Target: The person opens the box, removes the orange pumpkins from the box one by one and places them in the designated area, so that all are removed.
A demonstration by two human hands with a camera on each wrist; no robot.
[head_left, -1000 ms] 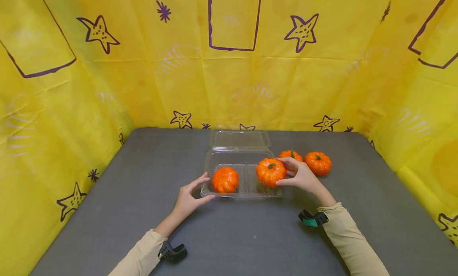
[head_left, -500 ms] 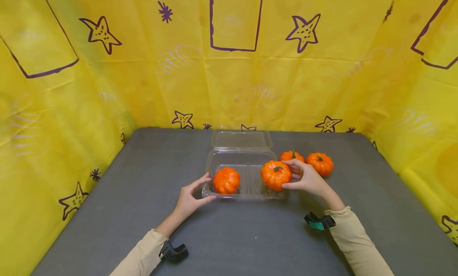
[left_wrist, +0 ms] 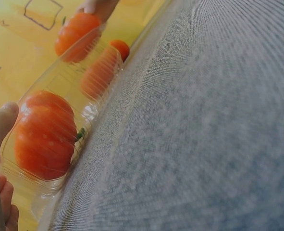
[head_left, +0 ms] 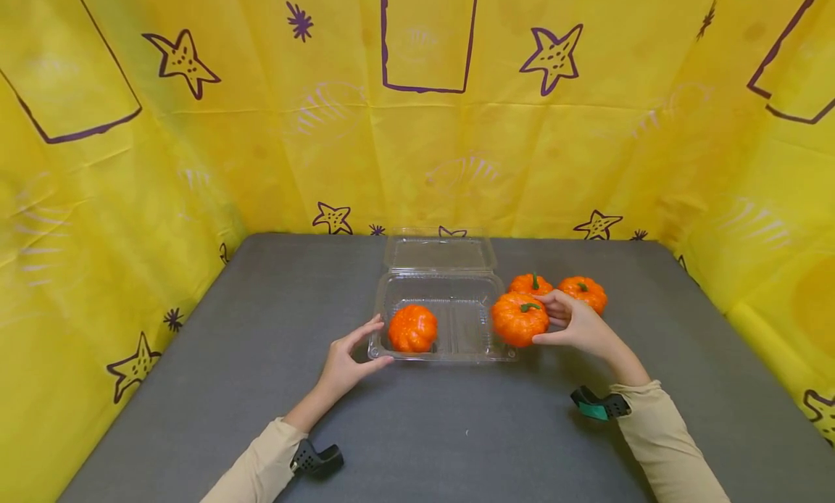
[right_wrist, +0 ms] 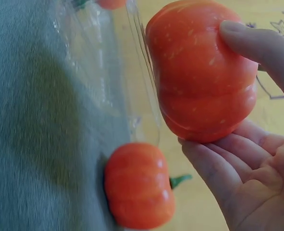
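A clear plastic clamshell container (head_left: 450, 356) lies with its lid folded back. One small orange pumpkin (head_left: 413, 329) sits in its left compartment. My left hand (head_left: 342, 365) holds the container's front left corner, thumb at the front and fingers along the left side. My right hand (head_left: 577, 333) grips another pumpkin (head_left: 520, 319), raised at the container's right wall; thumb and fingers lie on opposite sides of it, as the right wrist view shows. Beyond that hand, two more pumpkins, one (head_left: 530, 283) partly hidden and one (head_left: 583, 293) farther right, rest on the table.
The lid (head_left: 440, 254) lies toward the back of the grey table (head_left: 417, 430). A yellow cloth (head_left: 457, 140) with drawn starfish hangs behind the table and along both sides. Each wrist wears a black camera mount (head_left: 316, 458).
My right hand has carried its pumpkin rightward, from over the right compartment to the container's right wall. The left hand and the container have stayed in place.
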